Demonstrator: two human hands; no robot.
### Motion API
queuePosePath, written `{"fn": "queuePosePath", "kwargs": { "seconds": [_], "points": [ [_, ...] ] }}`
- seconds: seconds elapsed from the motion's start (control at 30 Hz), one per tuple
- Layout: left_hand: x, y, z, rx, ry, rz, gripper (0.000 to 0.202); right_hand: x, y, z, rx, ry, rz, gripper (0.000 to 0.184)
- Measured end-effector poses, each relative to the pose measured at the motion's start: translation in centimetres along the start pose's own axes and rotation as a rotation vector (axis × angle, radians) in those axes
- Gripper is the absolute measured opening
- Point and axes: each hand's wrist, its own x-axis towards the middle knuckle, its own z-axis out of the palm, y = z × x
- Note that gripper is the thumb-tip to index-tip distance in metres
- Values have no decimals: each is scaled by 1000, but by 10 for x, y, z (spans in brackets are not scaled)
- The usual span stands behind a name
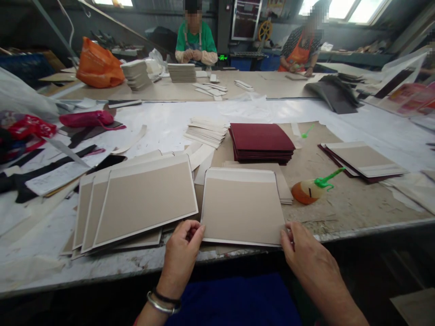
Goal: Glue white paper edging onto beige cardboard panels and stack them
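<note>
A beige panel with a pale border [243,208] lies at the table's front edge, before my body. My left hand [185,244] has its fingers curled at the panel's lower left corner. At the lower right corner, my right hand [299,244] pinches the edge between thumb and fingers. Left of it, a fanned stack of similar beige panels [146,194] overlaps the table's front. Just behind the panel sits a stack of dark red panels [260,140]. A squeeze bottle of amber liquid with a green nozzle [307,191] stands tilted to the right.
Pale strips [207,131] are piled behind the panels. More beige and red panels [367,158] lie at the right. Scraps, a pink pouch [86,118] and papers crowd the left. Two people work across the table near an orange bag [98,63] and dark sheets [335,93].
</note>
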Motion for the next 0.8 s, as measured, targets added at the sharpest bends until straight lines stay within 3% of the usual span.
{"fn": "queuePosePath", "kwargs": {
  "seconds": [0.4,0.63,0.8],
  "points": [
    [1,2,-3,25,-23,-94,42,2,-15,-15,-115,-89,42,12],
    [1,9,-2,16,-2,-105,40,2,-15,-16,-128,-73,-7,14],
    [-1,7,-2,-67,-18,-84,34,-2,-12,-10,-156,6,-79,16]
  ]
}}
